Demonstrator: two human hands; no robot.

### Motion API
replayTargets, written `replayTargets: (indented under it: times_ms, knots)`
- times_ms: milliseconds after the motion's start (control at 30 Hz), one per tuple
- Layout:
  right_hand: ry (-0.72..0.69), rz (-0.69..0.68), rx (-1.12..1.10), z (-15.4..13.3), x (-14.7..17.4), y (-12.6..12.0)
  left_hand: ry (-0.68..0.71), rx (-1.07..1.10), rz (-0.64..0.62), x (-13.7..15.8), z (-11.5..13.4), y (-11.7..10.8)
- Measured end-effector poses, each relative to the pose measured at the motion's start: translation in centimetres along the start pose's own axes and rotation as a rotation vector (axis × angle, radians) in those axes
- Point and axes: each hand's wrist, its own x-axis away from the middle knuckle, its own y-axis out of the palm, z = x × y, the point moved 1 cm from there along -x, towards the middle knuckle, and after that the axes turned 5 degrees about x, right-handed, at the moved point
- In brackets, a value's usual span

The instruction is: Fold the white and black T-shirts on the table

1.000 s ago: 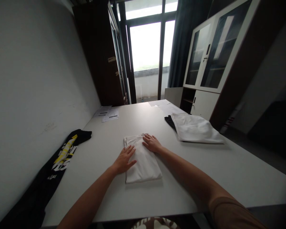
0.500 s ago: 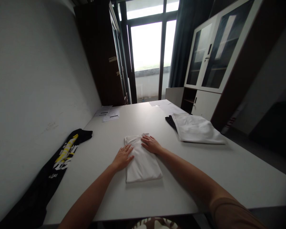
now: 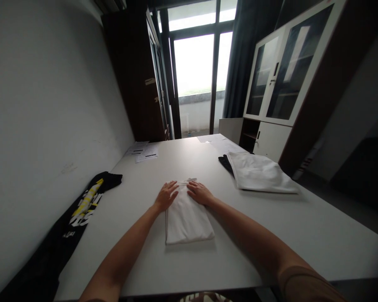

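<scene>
A white cloth garment (image 3: 189, 222), folded into a narrow rectangle, lies flat on the white table (image 3: 138, 256) in front of me. My left hand (image 3: 166, 196) rests on its far left edge, fingers stretched out. Across from it, my right hand (image 3: 200, 193) lies flat on the far right part of the garment with its fingers extended. Both hands touch the cloth from above and neither grips it. The palms hide the garment's far corners in part.
A black garment with yellow and white print (image 3: 85, 205) lies along the left wall. At the right are a folded white garment (image 3: 260, 172) and a dark cloth (image 3: 225, 162) beneath it. Papers (image 3: 146, 152) lie at the far left, a glass-door cabinet (image 3: 277, 79) beyond.
My left hand has slid away from me along the garment's left edge, now level with the right hand. My right hand stays nearly in place. The view has tilted slightly.
</scene>
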Motion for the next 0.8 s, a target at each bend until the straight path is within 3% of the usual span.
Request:
replayTargets:
  times_ms: [100, 267, 567, 667, 733, 800]
  knots:
    - [-0.011, 0.013, 0.006, -0.1, 0.0, -0.2, -0.088, -0.021, 0.045, -2.1, 0.2, 1.2]
    - [0.075, 0.042, 0.044, -0.3, 0.2, -0.4, -0.235, -0.122, -0.175, -3.0, -0.7, 3.4]
    - [0.189, 0.023, 0.046, 0.0, 0.1, -0.1, -0.363, -0.154, -0.205, -1.4, -4.8, 2.6]
    - [0.068, 0.025, 0.019, -0.2, -0.1, 0.0, -0.354, -0.156, -0.235, -0.7, -5.6, 2.2]
    - [-0.057, -0.044, 0.003, -0.3, -0.2, 0.1, -0.348, -0.157, -0.249, -0.3, -6.0, 1.8]
    - [-0.084, -0.11, 0.001, -0.3, -0.2, 0.2, -0.351, -0.159, -0.248, 0.1, -6.3, 1.4]
